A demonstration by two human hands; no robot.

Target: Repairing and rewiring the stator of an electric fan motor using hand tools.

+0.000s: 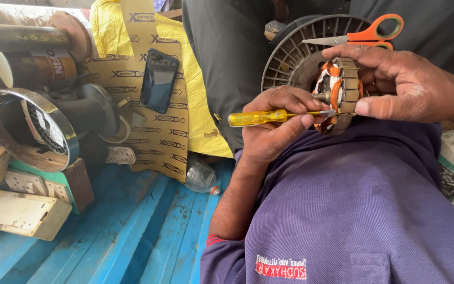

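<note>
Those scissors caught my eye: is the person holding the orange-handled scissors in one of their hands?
No, the orange-handled scissors lie untouched on the ribbed metal housing, while the hands hold a yellow screwdriver and a stator.

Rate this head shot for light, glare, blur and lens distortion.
Head view: even daylight, soft shadows; glare on the phone screen and the steel ring; left hand, yellow screwdriver and wound stator in the right hand are sharp; wide-angle stretch at the edges.
</note>
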